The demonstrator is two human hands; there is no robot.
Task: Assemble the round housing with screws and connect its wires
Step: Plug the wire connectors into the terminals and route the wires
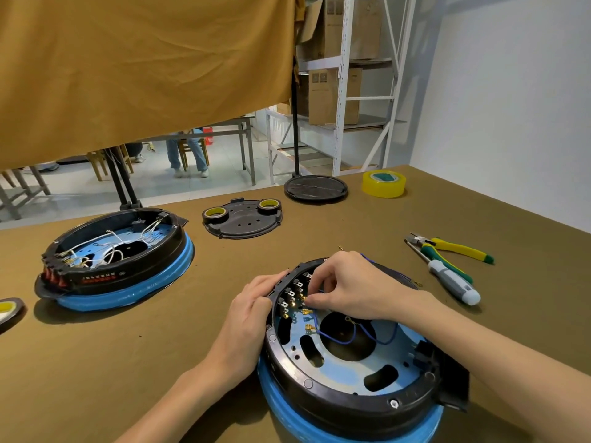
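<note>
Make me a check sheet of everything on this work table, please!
Surface: olive-brown cloth-covered table.
Job's things: near round black-and-blue housing lies open; blue wire loops inside it, with brass terminals at its inner wall.
Clutter: second black-and-blue housing with white wires; black round cover plate carrying two tape rolls; yellow tape roll; green-and-yellow pliers; grey-handled screwdriver.
Hands: left hand grips the housing's rim; right hand pinches at the terminals.
Cables: blue wire partly loose, one end beyond the rim.
Surroundings: mustard curtain; white shelving with cardboard boxes.
</note>
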